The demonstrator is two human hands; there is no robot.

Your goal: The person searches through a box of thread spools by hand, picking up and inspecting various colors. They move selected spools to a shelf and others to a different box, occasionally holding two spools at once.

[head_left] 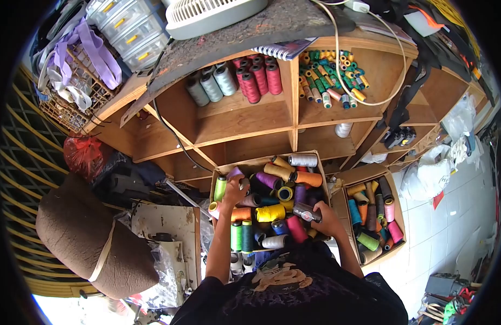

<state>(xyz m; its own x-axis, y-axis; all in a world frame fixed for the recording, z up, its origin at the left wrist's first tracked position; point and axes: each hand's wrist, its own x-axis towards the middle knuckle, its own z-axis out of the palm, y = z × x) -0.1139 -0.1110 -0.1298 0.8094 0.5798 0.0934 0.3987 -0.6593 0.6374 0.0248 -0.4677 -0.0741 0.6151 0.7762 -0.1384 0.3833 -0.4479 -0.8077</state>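
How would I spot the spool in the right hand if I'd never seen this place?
In front of the wooden shelving, find the cardboard box of thread spools between the person's arms. At its right side, the right hand holds a dark spool. Its drab colour sets it apart from the magenta spool beside it.

Right hand [325, 220] grips dark spool [306, 212] over box [324, 187] of mixed-colour spools. Left hand [235, 190] in same box, upper left, near purple spool [234, 172]; grip unclear. Second spool box [364, 173] just right. Shelf [245, 115] behind: grey cones [210, 86], red cones [251, 88], small spools.
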